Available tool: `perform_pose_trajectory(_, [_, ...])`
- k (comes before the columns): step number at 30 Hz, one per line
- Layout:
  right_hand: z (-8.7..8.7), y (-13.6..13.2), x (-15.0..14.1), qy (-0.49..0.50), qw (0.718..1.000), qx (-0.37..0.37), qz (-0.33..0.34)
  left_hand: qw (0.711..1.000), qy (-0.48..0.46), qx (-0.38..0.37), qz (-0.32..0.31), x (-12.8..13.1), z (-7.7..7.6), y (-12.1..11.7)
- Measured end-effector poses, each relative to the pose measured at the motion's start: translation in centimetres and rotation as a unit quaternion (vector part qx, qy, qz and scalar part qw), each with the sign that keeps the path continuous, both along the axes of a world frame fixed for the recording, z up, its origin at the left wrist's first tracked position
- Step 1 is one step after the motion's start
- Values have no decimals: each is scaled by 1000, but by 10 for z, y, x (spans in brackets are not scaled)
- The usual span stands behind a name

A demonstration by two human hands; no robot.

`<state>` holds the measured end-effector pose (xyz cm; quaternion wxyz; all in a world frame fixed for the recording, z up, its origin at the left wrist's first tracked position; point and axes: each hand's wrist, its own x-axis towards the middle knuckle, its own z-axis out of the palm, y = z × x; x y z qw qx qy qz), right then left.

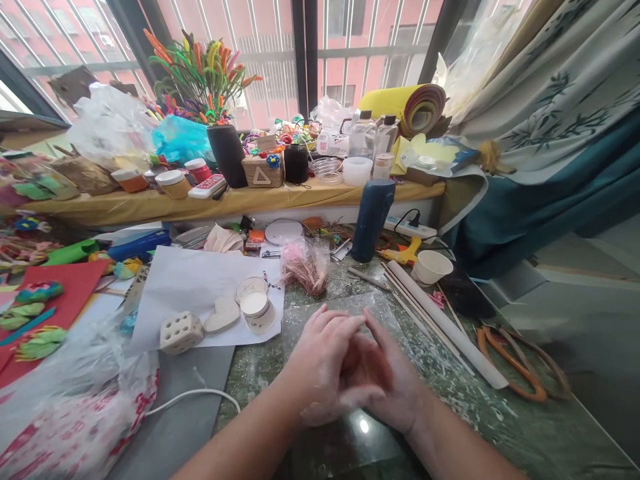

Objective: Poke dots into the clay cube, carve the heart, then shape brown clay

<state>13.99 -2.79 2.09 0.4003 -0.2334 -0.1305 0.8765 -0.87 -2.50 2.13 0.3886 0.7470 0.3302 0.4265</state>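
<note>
My left hand (323,363) and my right hand (393,380) are cupped together over the near part of the green table, with pale dust on the skin. The left fingers curve over toward the right fingertips. In the gap between them part of the right palm shows; whatever the hands may enclose is hidden. Beneath lies a clear plastic sheet (300,317) on the tabletop. To the left, a pale die-shaped block (181,332), a heart-shaped piece (223,315) and a small round container (258,312) rest on white paper (167,283).
Right of my hands lie a long white tube (445,320), thin sticks and orange-handled scissors (515,367). Behind stand a dark blue bottle (373,220), a paper cup (432,267) and a yellow glue gun (403,253). A plastic bag (85,413) covers the near left.
</note>
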Motion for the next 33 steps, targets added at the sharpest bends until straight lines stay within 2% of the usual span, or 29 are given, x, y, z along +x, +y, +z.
perform_pose_trajectory(1, [1, 1, 2, -6, 1000, -8, -5, 999, 27, 17, -14, -1, -1, 0])
perform_pose_trajectory(3, [4, 5, 18, -40, 998, 1, -53, 999, 30, 22, 6, -3, -5, 3])
perform_pose_trajectory(5, [9, 12, 43, -86, 983, 53, -152, 999, -5, -13, 43, -4, -9, 7])
perform_pose_trajectory(6, [13, 15, 56, -117, 960, 95, -234, 996, -43, -51, 65, -4, -11, 10])
perform_pose_trajectory(7, [16, 17, 67, -173, 916, 135, -336, 987, -91, -97, 86, -3, -13, 12])
perform_pose_trajectory(8, [19, 17, 75, -245, 845, 164, -446, 972, -146, -149, 105, -2, -14, 15])
perform_pose_trajectory(9, [21, 17, 77, -313, 762, 187, -534, 951, -202, -200, 122, -1, -15, 18])
perform_pose_trajectory(10, [22, 14, 76, -370, 690, 210, -586, 924, -257, -249, 133, 1, -15, 21])
perform_pose_trajectory(11, [21, 11, 70, -410, 652, 239, -591, 895, -308, -294, 132, 2, -14, 23])
perform_pose_trajectory(12, [20, 8, 62, -433, 656, 281, -551, 867, -349, -337, 116, 4, -12, 25])
perform_pose_trajectory(14, [14, 2, 42, -439, 725, 381, -370, 824, -395, -396, 89, 4, -8, 27])
perform_pose_trajectory(15, [10, 1, 34, -435, 744, 405, -304, 814, -402, -409, 94, 4, -5, 28])
perform_pose_trajectory(16, [6, 2, 28, -431, 759, 405, -271, 811, -400, -412, 113, 3, -2, 28])
perform_pose_trajectory(18, [0, 6, 22, -412, 794, 343, -288, 820, -382, -387, 180, 1, 3, 29])
perform_pose_trajectory(20, [-5, 10, 21, -343, 864, 234, -287, 833, -364, -346, 232, 0, 7, 27])
perform_pose_trajectory(22, [-6, 10, 17, -219, 945, 130, -206, 859, -329, -282, 271, -2, 10, 23])
perform_pose_trajectory(23, [-5, 8, 14, -148, 973, 88, -152, 879, -299, -237, 285, -3, 10, 21])
perform_pose_trajectory(24, [-4, 6, 10, -82, 990, 54, -100, 904, -258, -188, 284, -5, 10, 18])
perform_pose_trajectory(26, [-1, -1, 1, 13, 999, 15, -26, 962, -138, -93, 218, -7, 9, 13])
perform_pose_trajectory(28, [2, -5, -6, 51, 998, -1, -24, 993, -26, -35, 107, -9, 5, 10])
perform_pose_trajectory(30, [4, -4, -6, 45, 996, -14, -78, 1000, 5, -15, 26, -8, -1, 9])
perform_pose_trajectory(33, [8, 6, 11, -8, 988, -19, -156, 998, -60, -12, -22, -4, -10, 7])
